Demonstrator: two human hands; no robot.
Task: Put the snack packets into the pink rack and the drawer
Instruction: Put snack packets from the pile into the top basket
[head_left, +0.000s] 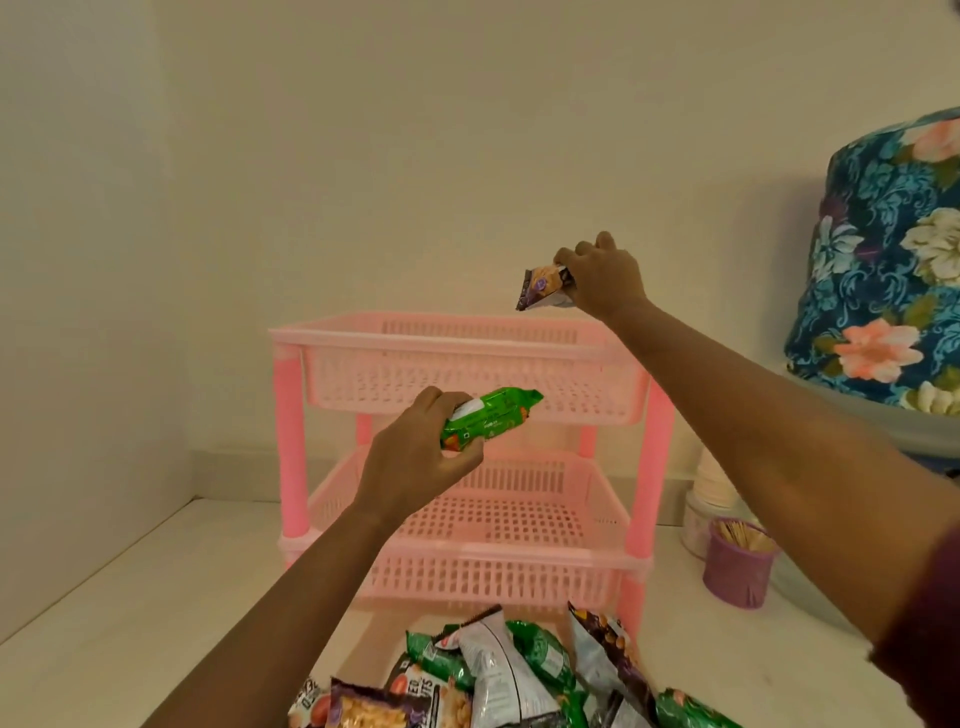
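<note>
1. Pink rack (467, 358), centre of the frame: two slatted trays, one above the other, joined by darker pink posts; both trays hold nothing visible.
2. Green packet (491, 418), centre: gripped at its near end by the left hand (415, 460), fingers curled around it, in front of the upper tray's front wall.
3. Purple packet (545, 286), right of centre: pinched at one end by the right hand (602, 280), fingers closed on it, above the upper tray's right rear corner. Two packets are thus in hand, one per hand.
4. Heap of packets (514, 670), lower centre: green, purple, silver and orange wrappers overlapping on the white surface (130, 597) just before the rack's foot; the count cannot be told, as the frame's lower edge cuts them off.
5. Purple cup (740, 566), lower right: one, holding thin sticks, beside the rack's right posts.
6. White stacked cups (714, 483), right, behind the purple cup.
7. Floral cloth (883, 260), upper right: covers a rounded bulk, well apart from the rack.
</note>
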